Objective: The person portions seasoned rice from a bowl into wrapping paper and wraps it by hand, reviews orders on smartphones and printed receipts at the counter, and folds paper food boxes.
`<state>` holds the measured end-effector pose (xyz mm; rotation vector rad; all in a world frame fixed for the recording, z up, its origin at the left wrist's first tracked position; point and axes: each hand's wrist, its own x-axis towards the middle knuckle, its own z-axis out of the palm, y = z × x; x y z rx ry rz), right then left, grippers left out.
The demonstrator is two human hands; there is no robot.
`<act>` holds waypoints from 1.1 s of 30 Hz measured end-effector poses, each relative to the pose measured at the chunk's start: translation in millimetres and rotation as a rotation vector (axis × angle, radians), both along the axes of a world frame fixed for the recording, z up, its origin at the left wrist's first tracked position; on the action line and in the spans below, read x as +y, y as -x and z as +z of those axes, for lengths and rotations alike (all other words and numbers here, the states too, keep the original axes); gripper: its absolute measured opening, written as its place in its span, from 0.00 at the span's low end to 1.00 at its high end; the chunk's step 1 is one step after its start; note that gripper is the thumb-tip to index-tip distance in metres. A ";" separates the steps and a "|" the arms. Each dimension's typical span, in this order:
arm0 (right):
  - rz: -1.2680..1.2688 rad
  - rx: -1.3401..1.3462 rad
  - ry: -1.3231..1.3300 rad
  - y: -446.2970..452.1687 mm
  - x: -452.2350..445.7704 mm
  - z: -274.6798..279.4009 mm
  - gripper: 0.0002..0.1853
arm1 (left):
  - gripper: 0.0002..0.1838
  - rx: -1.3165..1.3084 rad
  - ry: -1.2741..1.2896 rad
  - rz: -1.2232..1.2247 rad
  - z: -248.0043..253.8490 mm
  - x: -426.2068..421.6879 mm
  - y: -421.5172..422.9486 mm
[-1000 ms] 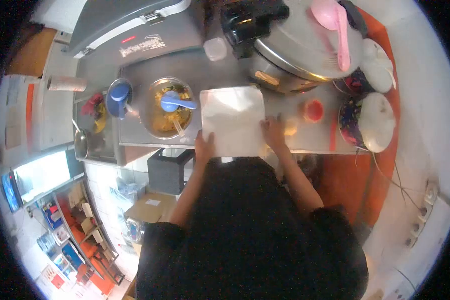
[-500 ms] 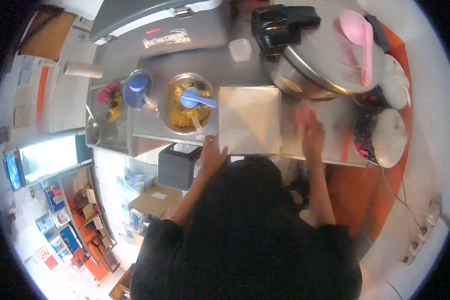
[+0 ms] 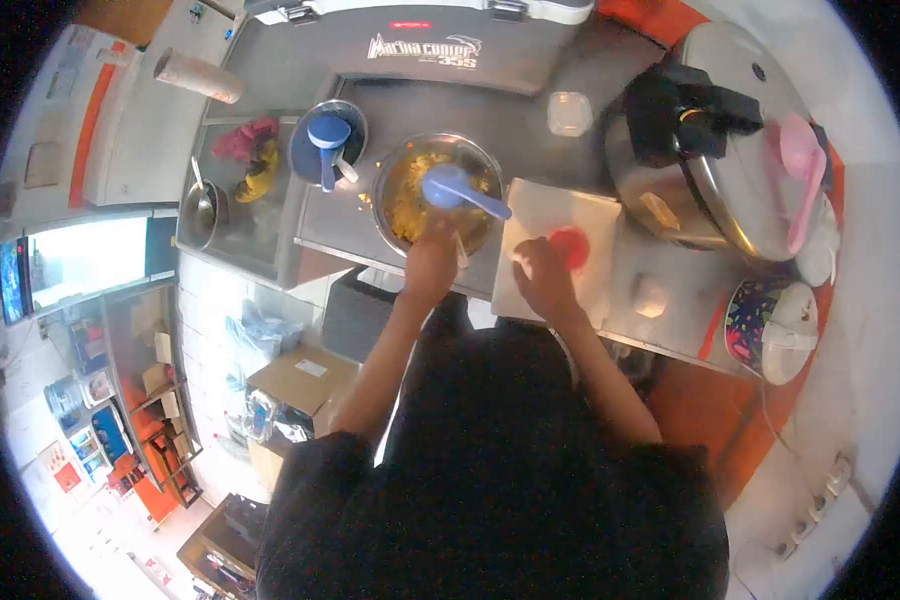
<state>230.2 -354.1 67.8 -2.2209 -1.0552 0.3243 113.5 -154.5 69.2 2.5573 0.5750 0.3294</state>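
A loose black top (image 3: 490,480) — its short sleeves (image 3: 310,490) wide and equally black — leaves the forearms (image 3: 390,360), left hand (image 3: 432,265) and right hand (image 3: 548,284) bare.

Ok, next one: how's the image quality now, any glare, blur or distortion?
Head view: strong fisheye bending, with black corners; the screen is blown out to white; the lid shows a bright highlight near its rim; the hands, left and right, look soft, as does the red item; the cooler's large lettering is readable.
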 end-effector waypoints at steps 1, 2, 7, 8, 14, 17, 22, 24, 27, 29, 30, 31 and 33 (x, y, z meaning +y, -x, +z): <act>0.052 0.236 0.004 2.5 16.6 -5.2 0.10 | 0.13 -0.056 0.008 -0.110 6.3 9.5 -21.3; 0.075 0.225 0.015 12.5 30.6 -13.7 0.07 | 0.13 -0.090 0.013 -0.161 4.1 18.2 -36.8; -0.010 -0.012 0.122 43.1 114.0 -26.0 0.07 | 0.23 0.201 -0.019 -0.464 -14.2 58.6 -79.6; -0.057 -0.185 0.114 46.6 118.7 -37.3 0.08 | 0.24 0.294 -0.071 -0.574 -6.6 65.4 -81.2; -0.189 0.199 0.283 47.0 131.0 -21.7 0.12 | 0.15 -0.104 0.094 -0.163 39.8 127.7 -35.1; -0.224 0.264 0.295 40.8 130.5 20.8 0.13 | 0.15 -0.029 0.305 0.007 26.4 149.5 7.6; 0.033 0.038 0.479 11.0 118.1 57.8 0.14 | 0.17 0.179 0.185 -0.058 52.0 148.9 37.8; -0.006 -0.193 0.524 -3.2 122.0 25.7 0.16 | 0.19 0.274 0.223 -0.040 65.1 156.1 39.6; 0.021 -0.125 0.739 -17.0 144.8 26.5 0.17 | 0.21 0.285 0.364 0.104 61.5 170.5 52.6; -0.022 0.068 0.549 -29.4 157.1 -9.5 0.18 | 0.23 0.046 0.761 0.248 24.4 174.4 73.4; -0.064 0.253 0.355 -31.3 159.2 -31.3 0.19 | 0.23 0.060 0.766 0.240 13.9 172.9 81.5; -0.076 0.263 0.360 -28.9 165.0 -51.6 0.19 | 0.25 0.028 0.850 0.292 4.7 171.7 88.2; 0.042 -0.059 0.339 -18.6 175.3 -71.6 0.15 | 0.27 0.001 0.940 0.342 -4.8 165.6 96.1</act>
